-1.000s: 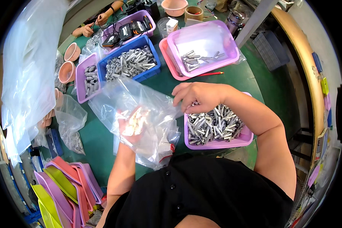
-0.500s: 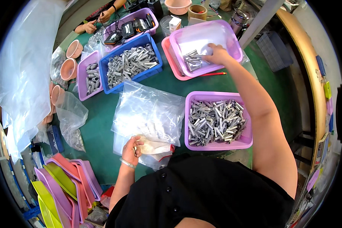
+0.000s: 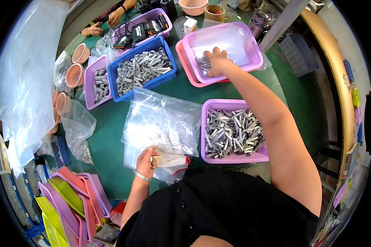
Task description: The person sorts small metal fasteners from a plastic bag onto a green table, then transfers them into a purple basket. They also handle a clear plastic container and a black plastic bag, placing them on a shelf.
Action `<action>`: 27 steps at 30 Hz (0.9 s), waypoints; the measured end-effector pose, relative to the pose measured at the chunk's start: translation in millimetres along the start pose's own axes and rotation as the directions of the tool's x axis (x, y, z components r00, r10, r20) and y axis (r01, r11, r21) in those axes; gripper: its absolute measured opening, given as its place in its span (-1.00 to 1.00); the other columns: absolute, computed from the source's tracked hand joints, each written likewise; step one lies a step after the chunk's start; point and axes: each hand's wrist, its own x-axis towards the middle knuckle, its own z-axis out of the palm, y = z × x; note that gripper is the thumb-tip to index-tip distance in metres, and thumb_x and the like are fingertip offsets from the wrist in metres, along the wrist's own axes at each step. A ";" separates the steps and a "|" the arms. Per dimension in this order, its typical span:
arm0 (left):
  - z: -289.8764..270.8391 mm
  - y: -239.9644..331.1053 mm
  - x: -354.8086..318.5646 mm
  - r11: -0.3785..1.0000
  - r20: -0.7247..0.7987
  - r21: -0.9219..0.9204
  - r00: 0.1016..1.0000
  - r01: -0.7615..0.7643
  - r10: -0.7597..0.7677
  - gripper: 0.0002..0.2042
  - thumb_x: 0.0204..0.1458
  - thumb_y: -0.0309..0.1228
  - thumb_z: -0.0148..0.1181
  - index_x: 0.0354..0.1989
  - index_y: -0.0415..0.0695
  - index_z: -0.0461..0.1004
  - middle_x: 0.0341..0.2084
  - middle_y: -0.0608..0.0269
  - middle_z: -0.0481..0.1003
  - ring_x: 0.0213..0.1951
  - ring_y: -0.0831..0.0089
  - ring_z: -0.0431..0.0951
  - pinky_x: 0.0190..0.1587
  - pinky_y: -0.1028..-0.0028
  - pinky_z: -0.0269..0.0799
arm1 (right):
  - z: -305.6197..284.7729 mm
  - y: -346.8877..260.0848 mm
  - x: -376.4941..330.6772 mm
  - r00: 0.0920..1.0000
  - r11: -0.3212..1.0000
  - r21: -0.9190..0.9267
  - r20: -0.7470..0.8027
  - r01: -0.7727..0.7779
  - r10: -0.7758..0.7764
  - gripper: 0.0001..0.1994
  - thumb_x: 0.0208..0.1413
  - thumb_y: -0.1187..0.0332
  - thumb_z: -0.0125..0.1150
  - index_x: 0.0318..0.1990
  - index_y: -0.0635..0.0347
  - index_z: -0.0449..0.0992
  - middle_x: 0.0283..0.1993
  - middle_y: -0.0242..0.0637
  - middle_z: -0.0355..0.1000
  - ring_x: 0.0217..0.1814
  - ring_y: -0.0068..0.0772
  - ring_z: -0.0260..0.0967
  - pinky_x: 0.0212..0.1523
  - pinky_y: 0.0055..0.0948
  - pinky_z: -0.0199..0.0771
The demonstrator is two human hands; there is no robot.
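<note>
My right hand reaches into the far purple tray, its fingers spread over a small pile of metal tubes, which it partly covers. That tray sits on a pink-red tray and has clear plastic in it. Near the table's front edge, my left hand is closed with curled fingers; anything inside them is hidden. It lies over flat clear plastic bags, beside a whitish cloth glove with a red edge. A nearer purple basket full of short metal tubes stands right of the bags.
Left of centre are a blue bin of metal parts and a narrow purple tray. Another person's hand shows at the far left. Stacked colourful trays stand lower left. A steel post rises behind the far tray.
My right hand has moved left and slightly nearer within the far tray, now covering much of the tube pile. My left hand has shifted slightly right.
</note>
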 end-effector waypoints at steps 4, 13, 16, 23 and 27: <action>-2.5 1.1 -1.0 1.000 -0.008 -0.004 1.000 -0.006 0.006 -0.73 0.07 -0.26 0.01 -0.17 -0.21 0.38 -0.51 0.22 0.44 -0.72 0.68 0.20 -0.71 0.67 0.06 | 0.4 9.8 4.6 0.997 0.997 -0.017 -0.018 0.073 -0.074 -0.14 -0.44 0.14 0.44 0.16 -0.19 0.13 0.19 -0.20 -0.07 0.23 0.00 -0.07 -0.06 0.13 0.33; -9.5 -0.7 -5.2 1.000 -0.031 -0.027 0.999 0.015 -0.016 -0.73 0.06 -0.28 0.04 -0.17 -0.23 0.38 -0.51 0.23 0.43 -0.72 0.67 0.19 -0.70 0.66 0.05 | 0.7 23.9 18.6 0.864 0.860 -0.245 -0.131 0.447 -0.486 -0.20 -0.42 0.18 0.43 0.10 0.02 0.19 0.01 -0.17 0.20 0.06 0.03 0.18 -0.09 -0.20 0.44; -11.0 -0.9 -4.6 0.999 -0.033 -0.028 0.999 0.018 -0.019 -0.72 0.05 -0.28 0.05 -0.17 -0.23 0.38 -0.51 0.24 0.42 -0.71 0.66 0.19 -0.68 0.65 0.06 | 4.3 31.0 21.9 0.888 0.878 -0.243 -0.111 0.411 -0.446 -0.27 -0.35 0.18 0.40 0.08 0.05 0.22 -0.02 -0.10 0.21 0.04 0.05 0.20 -0.08 -0.17 0.42; -9.2 -3.9 -4.5 0.999 -0.022 -0.033 1.000 0.018 -0.019 -0.72 0.05 -0.28 0.05 -0.16 -0.22 0.38 -0.50 0.26 0.42 -0.69 0.66 0.20 -0.66 0.66 0.08 | 14.3 21.3 15.7 0.941 0.950 -0.160 -0.166 0.269 -0.295 -0.42 -0.33 0.22 0.34 -0.07 0.15 0.29 -0.05 -0.11 0.26 0.03 -0.02 0.19 -0.08 -0.20 0.41; -8.3 -6.0 -2.4 1.000 -0.022 0.002 1.000 0.021 -0.021 -0.70 0.08 -0.28 -0.01 -0.12 -0.24 0.35 -0.50 0.24 0.41 -0.68 0.63 0.21 -0.65 0.62 0.09 | 18.3 18.9 20.7 0.948 0.964 -0.153 -0.203 0.217 -0.245 -0.49 -0.34 0.24 0.32 -0.15 0.20 0.34 -0.10 -0.15 0.32 0.02 -0.08 0.22 -0.11 -0.22 0.43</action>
